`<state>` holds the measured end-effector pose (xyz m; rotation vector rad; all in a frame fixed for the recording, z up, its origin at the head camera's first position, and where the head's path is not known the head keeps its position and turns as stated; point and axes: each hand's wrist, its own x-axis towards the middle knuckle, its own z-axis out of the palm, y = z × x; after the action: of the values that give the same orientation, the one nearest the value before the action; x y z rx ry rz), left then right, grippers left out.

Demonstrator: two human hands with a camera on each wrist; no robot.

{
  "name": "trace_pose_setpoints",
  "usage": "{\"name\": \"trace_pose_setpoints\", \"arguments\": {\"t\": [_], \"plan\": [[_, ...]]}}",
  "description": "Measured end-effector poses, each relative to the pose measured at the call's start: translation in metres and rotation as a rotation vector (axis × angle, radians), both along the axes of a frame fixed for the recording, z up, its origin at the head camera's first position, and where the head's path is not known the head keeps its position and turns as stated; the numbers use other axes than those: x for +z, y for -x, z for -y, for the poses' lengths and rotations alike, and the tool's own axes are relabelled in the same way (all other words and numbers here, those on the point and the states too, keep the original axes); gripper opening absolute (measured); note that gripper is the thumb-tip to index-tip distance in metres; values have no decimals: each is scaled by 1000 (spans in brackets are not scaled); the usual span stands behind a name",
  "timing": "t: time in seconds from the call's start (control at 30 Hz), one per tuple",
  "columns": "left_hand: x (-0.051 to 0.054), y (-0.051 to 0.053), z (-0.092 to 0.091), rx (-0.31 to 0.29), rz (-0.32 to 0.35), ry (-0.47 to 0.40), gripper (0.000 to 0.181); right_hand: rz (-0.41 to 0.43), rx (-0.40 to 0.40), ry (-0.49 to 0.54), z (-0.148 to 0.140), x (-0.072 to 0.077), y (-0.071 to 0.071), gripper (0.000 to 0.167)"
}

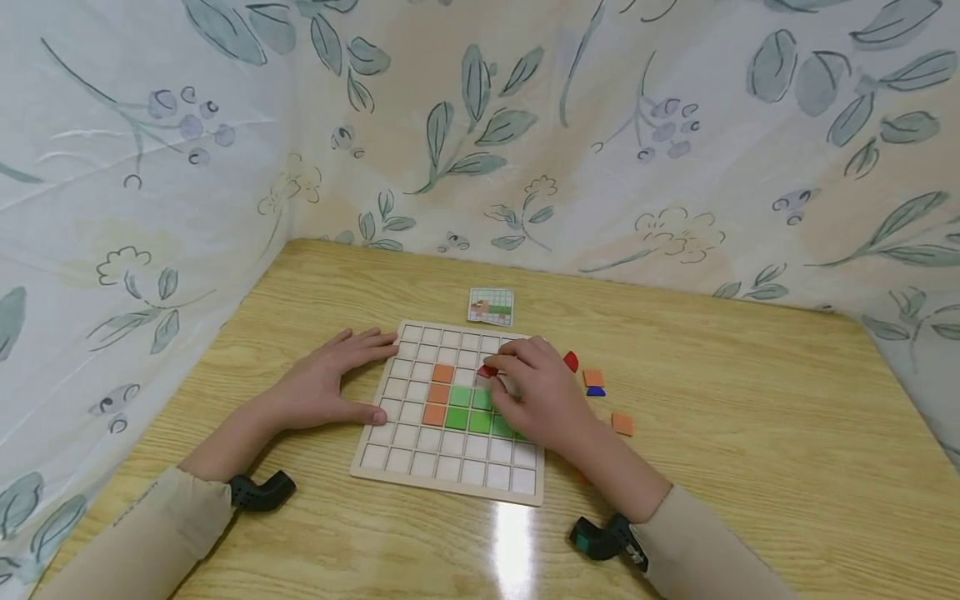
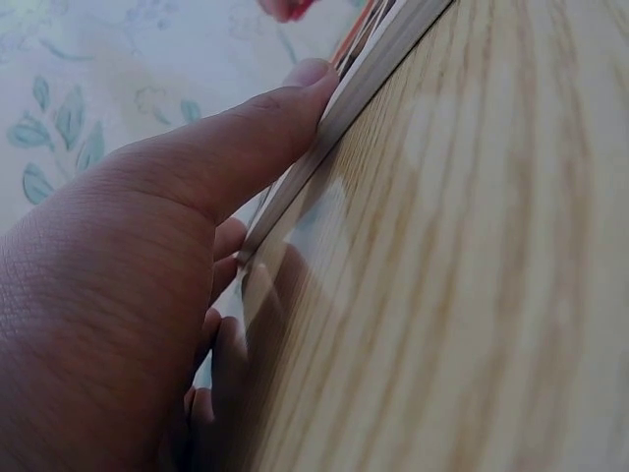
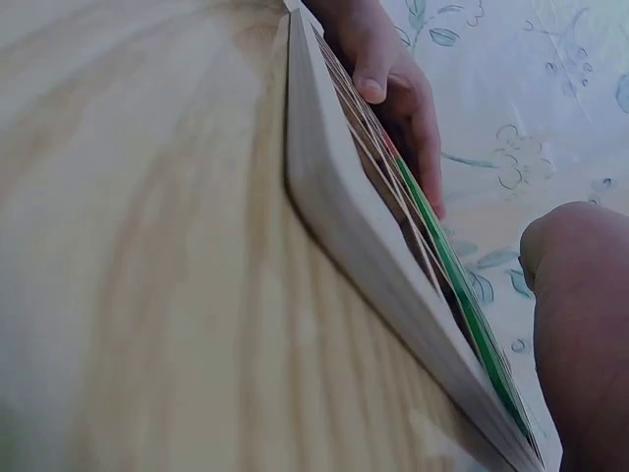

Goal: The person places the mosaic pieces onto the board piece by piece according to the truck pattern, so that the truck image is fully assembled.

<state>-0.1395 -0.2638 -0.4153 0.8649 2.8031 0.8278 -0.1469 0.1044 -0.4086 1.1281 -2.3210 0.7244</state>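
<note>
A wooden grid board [image 1: 442,485] lies flat on the table. My right hand [image 1: 543,392] pinches a small red tile [image 1: 486,372] between thumb and fingertips, over the board's upper right cells. Along the board's left side, my left hand [image 1: 322,387] is spread, its thumb resting on the rim, as the left wrist view also shows. Orange tiles [image 1: 437,393] form a column in the grid. To their right are light green tiles [image 1: 461,397] with darker green tiles [image 1: 456,418] below, partly hidden by my right hand.
A small printed card [image 1: 491,307] with a gridded picture lies behind the board. Right of the board are a red piece [image 1: 572,361], an orange square [image 1: 622,424], another orange square [image 1: 593,378] and a blue piece [image 1: 596,392]. Patterned cloth [image 1: 480,125] hangs behind the table.
</note>
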Motion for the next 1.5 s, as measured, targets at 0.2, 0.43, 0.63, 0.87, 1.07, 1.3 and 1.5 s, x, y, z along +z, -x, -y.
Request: {"name": "trace_pose_setpoints", "arguments": {"t": [0.2,0.43,0.63,0.87,1.07,1.3,1.5], "plan": [[3,1,1,-5,-3,1,104,14,54,16,16,0,0,19],[6,2,1,-1,11,0,103,38,92,4,34,2,-1,21],[7,2,1,-4,13,-4,102,61,129,7,49,6,-2,19],[7,2,1,-7,13,3,103,79,144,-28,64,11,-5,16],[7,2,1,-3,17,8,103,141,145,-57,72,12,-3,20],[6,2,0,-3,17,10,103,208,136,-75,76,7,5,20],[5,1,1,-2,17,6,103,226,161,-61,77,1,9,19]]}}
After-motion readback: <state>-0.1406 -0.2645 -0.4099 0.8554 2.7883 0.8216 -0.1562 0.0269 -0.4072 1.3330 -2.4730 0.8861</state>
